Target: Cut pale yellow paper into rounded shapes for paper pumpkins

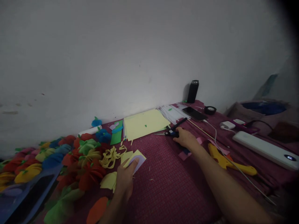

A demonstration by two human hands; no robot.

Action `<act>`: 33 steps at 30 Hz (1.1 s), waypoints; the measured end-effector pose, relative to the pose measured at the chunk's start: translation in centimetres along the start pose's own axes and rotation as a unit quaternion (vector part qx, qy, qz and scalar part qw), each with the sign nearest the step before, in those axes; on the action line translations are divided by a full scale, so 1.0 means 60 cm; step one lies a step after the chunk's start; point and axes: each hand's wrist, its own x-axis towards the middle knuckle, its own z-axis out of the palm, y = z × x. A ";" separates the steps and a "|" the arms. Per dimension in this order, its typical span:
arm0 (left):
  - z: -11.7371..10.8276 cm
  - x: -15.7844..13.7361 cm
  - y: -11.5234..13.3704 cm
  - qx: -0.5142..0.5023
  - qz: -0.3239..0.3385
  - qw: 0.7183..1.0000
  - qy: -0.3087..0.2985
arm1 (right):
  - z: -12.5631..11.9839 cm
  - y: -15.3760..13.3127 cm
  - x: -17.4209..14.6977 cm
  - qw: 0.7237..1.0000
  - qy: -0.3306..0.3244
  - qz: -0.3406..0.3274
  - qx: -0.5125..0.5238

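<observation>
My left hand (pixel 126 175) is closed on a small stack of paper pieces (pixel 138 159), lilac on top with yellow showing at the edge. Under and beside that hand lie cut yellow paper pieces (pixel 109 181) and curled yellow paper strips (pixel 112 156). Farther right, my right hand (pixel 185 138) has its fingers around the dark handles of a pair of scissors (pixel 161 134), whose blades point left on the maroon cloth (pixel 161 186). Part of the handles is hidden by the fingers. A large stack of pale yellow sheets (pixel 147 121) lies just beyond the scissors.
Colourful paper pumpkins (pixel 90 174) crowd the left side. On the right are a yellow glue gun (pixel 225 160), a white power bank (pixel 263 149), a phone (pixel 194 113), a tape roll (pixel 210 110) and cables. A black can (pixel 193 91) stands against the wall.
</observation>
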 end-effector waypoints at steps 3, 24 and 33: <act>-0.003 0.001 0.000 -0.021 -0.007 0.999 -0.040 | 0.005 -0.006 0.000 1.000 -0.011 -0.014 -0.014; 0.006 -0.015 0.027 -0.100 -0.042 0.993 -0.038 | 0.008 0.009 0.025 0.998 -0.019 -0.030 -0.061; 0.000 -0.012 0.037 -0.137 -0.011 0.990 -0.018 | -0.016 0.012 0.016 0.995 -0.035 -0.041 -0.088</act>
